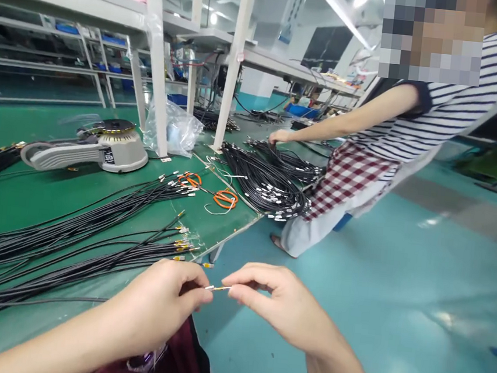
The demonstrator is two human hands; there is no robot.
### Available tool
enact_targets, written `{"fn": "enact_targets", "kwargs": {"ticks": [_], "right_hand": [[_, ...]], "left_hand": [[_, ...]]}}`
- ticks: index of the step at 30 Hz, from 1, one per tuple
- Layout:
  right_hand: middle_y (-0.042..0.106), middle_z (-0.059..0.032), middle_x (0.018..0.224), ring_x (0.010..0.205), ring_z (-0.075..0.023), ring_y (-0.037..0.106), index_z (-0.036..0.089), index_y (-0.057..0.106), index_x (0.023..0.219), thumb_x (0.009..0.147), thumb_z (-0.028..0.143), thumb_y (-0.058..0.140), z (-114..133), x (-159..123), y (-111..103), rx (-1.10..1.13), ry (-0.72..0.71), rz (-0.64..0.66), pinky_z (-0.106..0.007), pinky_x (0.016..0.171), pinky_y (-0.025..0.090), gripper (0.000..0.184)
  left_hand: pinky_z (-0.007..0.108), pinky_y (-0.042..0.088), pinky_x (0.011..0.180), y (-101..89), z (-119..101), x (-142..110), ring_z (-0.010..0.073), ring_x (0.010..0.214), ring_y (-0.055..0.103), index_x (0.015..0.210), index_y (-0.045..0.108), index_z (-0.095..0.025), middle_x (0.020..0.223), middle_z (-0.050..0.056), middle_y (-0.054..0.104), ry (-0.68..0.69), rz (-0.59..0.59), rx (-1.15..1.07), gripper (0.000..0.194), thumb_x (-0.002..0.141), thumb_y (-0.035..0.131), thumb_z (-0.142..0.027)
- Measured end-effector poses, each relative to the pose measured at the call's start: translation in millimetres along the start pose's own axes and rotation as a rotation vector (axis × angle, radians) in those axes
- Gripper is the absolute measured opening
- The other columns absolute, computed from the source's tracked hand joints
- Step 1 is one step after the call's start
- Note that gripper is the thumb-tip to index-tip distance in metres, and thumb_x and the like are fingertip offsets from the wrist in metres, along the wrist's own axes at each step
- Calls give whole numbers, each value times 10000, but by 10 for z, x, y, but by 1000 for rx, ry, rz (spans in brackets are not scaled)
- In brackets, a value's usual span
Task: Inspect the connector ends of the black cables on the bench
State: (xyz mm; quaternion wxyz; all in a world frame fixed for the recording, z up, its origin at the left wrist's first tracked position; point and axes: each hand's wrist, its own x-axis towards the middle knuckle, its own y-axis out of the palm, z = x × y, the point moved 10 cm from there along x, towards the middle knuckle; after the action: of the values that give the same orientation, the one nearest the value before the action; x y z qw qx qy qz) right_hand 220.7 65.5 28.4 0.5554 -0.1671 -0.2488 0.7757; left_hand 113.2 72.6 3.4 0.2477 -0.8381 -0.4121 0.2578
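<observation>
From here I can't make out the thin connector piece between the left hand and right hand: too small, its ends hidden by fingers. The left edge cuts off the black cables; pixelation hides the co-worker's face.

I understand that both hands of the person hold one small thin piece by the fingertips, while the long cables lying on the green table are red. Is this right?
Not quite: the head view shows that the long cables lying on the green table are black, not red. The left hand and right hand do hold one small thin piece by the fingertips.
</observation>
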Motion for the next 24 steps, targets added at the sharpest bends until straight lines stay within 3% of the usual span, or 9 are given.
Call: {"fn": "enact_targets", "kwargs": {"ticks": [3, 8, 16, 24], "right_hand": [[653, 20, 735, 685, -107, 567, 194, 656, 734, 784, 248, 562, -69, -14, -48, 25, 41, -55, -217, 641, 438, 119], [619, 13, 663, 617, -101, 531, 164, 615, 688, 777, 260, 549, -138, -2, -3, 92, 107, -115, -221, 587, 434, 147], [569, 8, 621, 600, -100, 517, 141, 577, 694, 785, 290, 542, -266, -36, 138, 320, 175, -83, -221, 571, 425, 178], [586, 16, 625, 596, -99, 527, 157, 590, 675, 788, 245, 527, -195, -44, 149, 201, 136, -146, -201, 564, 440, 157]], "left_hand": [[211, 350, 548, 55, 38, 25, 116, 587, 487, 709, 587, -198, 623, -44, 568, -18, 32, -66, 248, 805, 443, -375], [216, 346, 549, 19, 13, 37, 115, 571, 462, 717, 596, -195, 604, -44, 549, 15, -38, -18, 227, 802, 448, -344], [219, 355, 554, 38, -12, 34, 115, 569, 460, 684, 592, -193, 598, -40, 548, 35, -78, -78, 235, 808, 455, -338], [215, 368, 512, 159, 79, 115, 113, 537, 492, 640, 574, -174, 560, -37, 545, 23, -42, -172, 247, 789, 481, -347]]}}
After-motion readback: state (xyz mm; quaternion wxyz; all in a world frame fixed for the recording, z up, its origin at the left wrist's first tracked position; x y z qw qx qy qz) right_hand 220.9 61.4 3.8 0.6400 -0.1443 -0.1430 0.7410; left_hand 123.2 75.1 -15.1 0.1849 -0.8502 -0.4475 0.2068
